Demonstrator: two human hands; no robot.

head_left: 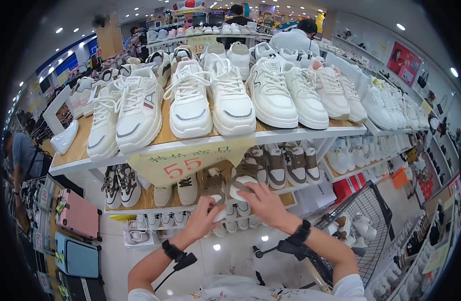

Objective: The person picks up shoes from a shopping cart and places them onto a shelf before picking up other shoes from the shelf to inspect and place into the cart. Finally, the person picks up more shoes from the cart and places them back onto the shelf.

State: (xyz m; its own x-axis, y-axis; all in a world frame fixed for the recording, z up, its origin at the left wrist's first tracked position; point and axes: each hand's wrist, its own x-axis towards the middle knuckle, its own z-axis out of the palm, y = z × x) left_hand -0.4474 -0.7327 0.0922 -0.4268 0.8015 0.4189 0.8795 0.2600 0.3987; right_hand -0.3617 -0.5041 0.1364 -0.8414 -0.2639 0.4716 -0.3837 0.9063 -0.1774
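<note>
Left hand: grasping left brown shoe by white toe. Right hand: grasping right brown shoe likewise. Long axes: forward from the grips, side by side.

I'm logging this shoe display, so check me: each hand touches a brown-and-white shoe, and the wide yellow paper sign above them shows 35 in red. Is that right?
Not quite: the head view shows 55 in red on the wide yellow paper sign, not 35. The rest stands: the left hand and right hand each touch a brown-and-white shoe below it.
</note>
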